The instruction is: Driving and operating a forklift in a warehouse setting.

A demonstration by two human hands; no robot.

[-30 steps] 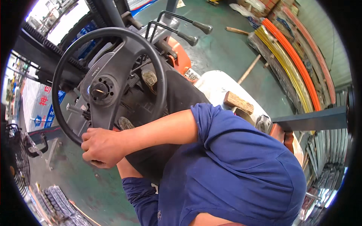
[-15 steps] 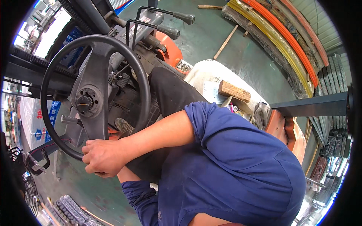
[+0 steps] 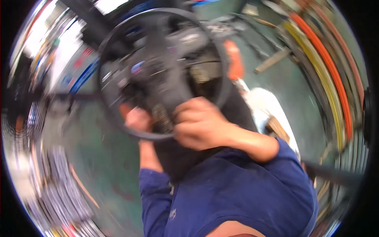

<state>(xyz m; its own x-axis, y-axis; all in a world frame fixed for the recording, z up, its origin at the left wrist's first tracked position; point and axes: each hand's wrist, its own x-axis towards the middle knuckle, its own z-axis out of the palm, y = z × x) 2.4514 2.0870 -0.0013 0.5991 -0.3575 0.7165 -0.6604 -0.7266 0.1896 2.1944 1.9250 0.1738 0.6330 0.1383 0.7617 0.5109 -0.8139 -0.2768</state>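
The whole view is smeared by motion. A black steering wheel [image 3: 158,75] fills the upper middle, with a dark column and levers behind it. My right hand [image 3: 201,123] is closed around the wheel's lower rim, its bare forearm running back to a rolled-up blue sleeve. My left hand [image 3: 137,118] is up at the lower left of the rim, touching or just behind it. Blur hides its fingers, so its grip is unclear. My dark trouser leg [image 3: 185,162] lies under the wheel.
An orange machine body part [image 3: 235,59] sits beyond the wheel. A green floor [image 3: 292,91] lies to the right, with long orange and yellow bars [image 3: 335,79] and a wooden stick [image 3: 272,61]. A white seat edge [image 3: 264,102] is at my right.
The view has swung, so the wheel sits higher and more central. My right hand has moved right along the lower rim. My left hand has come into view at the rim.
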